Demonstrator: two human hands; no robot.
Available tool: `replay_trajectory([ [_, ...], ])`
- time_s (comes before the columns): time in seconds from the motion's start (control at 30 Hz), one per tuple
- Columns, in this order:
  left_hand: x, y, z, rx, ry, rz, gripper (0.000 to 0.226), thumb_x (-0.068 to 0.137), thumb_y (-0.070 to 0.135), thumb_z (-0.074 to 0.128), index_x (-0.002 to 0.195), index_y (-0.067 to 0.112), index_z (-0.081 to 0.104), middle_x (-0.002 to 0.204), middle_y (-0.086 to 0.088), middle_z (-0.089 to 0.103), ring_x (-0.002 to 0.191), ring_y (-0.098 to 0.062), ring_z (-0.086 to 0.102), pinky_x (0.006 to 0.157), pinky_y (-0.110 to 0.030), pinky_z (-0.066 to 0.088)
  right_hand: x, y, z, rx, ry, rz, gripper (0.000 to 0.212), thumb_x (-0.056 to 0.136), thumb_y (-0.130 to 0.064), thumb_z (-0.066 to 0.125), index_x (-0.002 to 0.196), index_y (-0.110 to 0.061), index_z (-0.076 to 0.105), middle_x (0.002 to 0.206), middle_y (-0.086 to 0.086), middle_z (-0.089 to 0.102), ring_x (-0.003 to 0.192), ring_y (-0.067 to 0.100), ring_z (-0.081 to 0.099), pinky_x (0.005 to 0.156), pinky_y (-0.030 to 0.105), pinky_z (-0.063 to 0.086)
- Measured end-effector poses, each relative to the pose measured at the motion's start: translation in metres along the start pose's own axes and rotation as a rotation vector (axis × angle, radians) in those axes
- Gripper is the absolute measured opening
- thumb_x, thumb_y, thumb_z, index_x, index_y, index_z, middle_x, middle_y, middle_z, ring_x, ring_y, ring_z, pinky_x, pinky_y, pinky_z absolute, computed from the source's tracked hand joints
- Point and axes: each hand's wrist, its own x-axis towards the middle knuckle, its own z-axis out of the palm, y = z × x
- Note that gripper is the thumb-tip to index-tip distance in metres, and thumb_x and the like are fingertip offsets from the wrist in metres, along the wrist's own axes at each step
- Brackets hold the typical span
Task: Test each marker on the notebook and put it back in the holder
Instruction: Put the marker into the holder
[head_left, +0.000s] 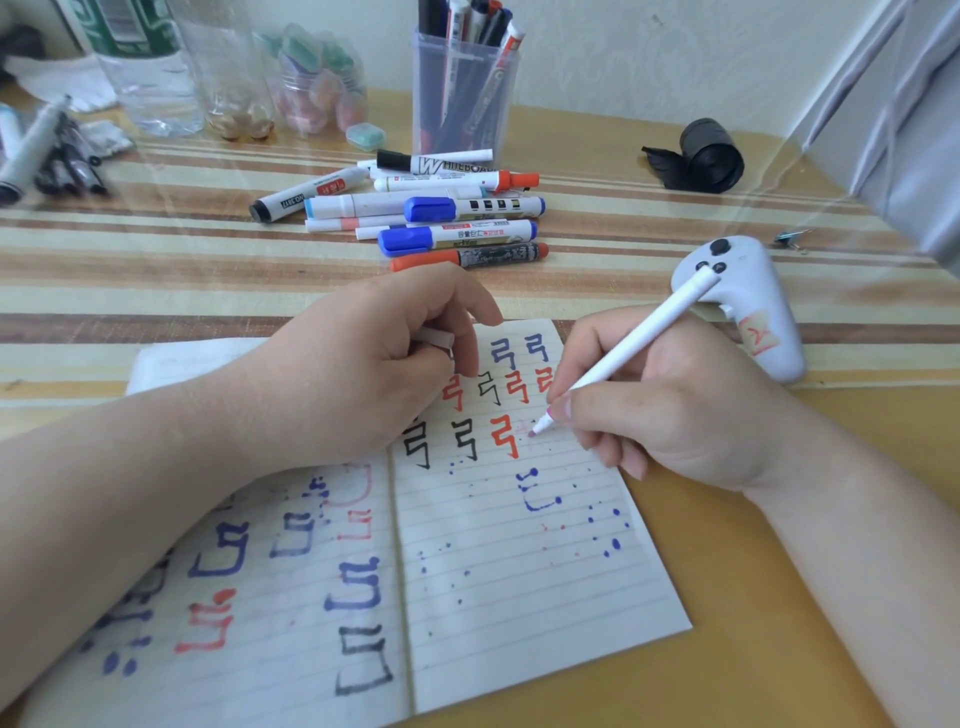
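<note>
White-barrelled w/ a pinkish tip, the marker (623, 353) is pinched low on its barrel by the right hand (670, 405), fingers & thumb curled round it in a writing grip. Its tip touches the right page of the notebook (519, 597), just beside the last orange test mark in the third row; only a faint pink trace shows there. Long axis runs slantwise: tip toward the notebook's middle, back end up & out past the notebook's far right corner, over a white controller (748, 301). Left hand (363, 374) rests on the notebook's far edge, fingers curled round a small white cap (434, 338), prob this marker's own

Holder (462, 98), a clear cup w/ several markers upright in it, stands on the desk (727, 649) well beyond the notebook's far edge, approx in line w/ the spine. A pile of markers (447, 213) lies between it & the notebook. Coming move, as I judge it: cap & tip meet over the notebook, then the marker goes straight away from the notebook's far edge, over the pile, into the holder. Left hand looks a bit nearer the holder, but the right has the marker
</note>
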Motion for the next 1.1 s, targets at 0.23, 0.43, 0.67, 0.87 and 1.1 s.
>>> replay_trajectory([
  [0.23, 0.0003, 0.0008, -0.0005, 0.007, -0.002, -0.005, 0.045, 0.077, 0.015, 0.039, 0.109, 0.039, 0.059, 0.092, 0.024, 0.069, 0.088, -0.006, 0.065, 0.084, -0.039, 0.054, 0.0021, 0.0047, 0.0015, -0.017, 0.053, -0.04, 0.023, 0.087, 0.006, 0.067, 0.071, -0.01, 0.068, 0.058, 0.012, 0.062, 0.045, 0.028, 0.058, 0.041, 0.03, 0.044],
  [0.43, 0.0006, 0.0003, -0.0001, 0.015, -0.009, 0.002, 0.044, 0.078, 0.015, 0.039, 0.109, 0.039, 0.059, 0.092, 0.024, 0.068, 0.089, -0.006, 0.065, 0.084, -0.037, 0.054, -0.0001, 0.003, -0.0011, 0.002, -0.02, -0.041, 0.011, 0.077, -0.004, 0.069, 0.069, -0.01, 0.067, 0.054, 0.008, 0.059, 0.044, 0.018, 0.054, 0.039, 0.023, 0.04],
  [0.67, 0.0002, 0.0002, -0.0001, 0.021, 0.005, 0.013, 0.044, 0.078, 0.015, 0.039, 0.11, 0.037, 0.06, 0.091, 0.025, 0.068, 0.091, -0.008, 0.066, 0.086, -0.039, 0.054, -0.002, -0.0001, -0.0001, -0.032, -0.069, -0.037, 0.009, 0.075, -0.004, 0.07, 0.068, -0.009, 0.065, 0.052, 0.006, 0.058, 0.046, 0.018, 0.052, 0.039, 0.024, 0.039],
  [0.87, 0.0002, -0.0009, 0.0007, 0.02, 0.013, 0.016, 0.043, 0.082, 0.012, 0.041, 0.108, 0.04, 0.059, 0.092, 0.024, 0.068, 0.086, -0.005, 0.065, 0.081, -0.031, 0.054, 0.0003, 0.0023, 0.0007, -0.018, 0.034, -0.038, 0.021, 0.083, 0.012, 0.064, 0.069, -0.003, 0.062, 0.049, 0.007, 0.054, 0.041, 0.018, 0.049, 0.038, 0.025, 0.037],
  [1.1, 0.0006, 0.0002, 0.0004, 0.033, 0.004, 0.021, 0.044, 0.087, 0.006, 0.044, 0.108, 0.041, 0.058, 0.092, 0.025, 0.068, 0.087, -0.004, 0.065, 0.076, -0.023, 0.049, 0.0018, 0.0076, 0.0019, -0.003, 0.084, -0.07, 0.023, 0.088, 0.005, 0.068, 0.071, -0.01, 0.065, 0.056, 0.017, 0.058, 0.04, 0.032, 0.053, 0.039, 0.03, 0.042],
])
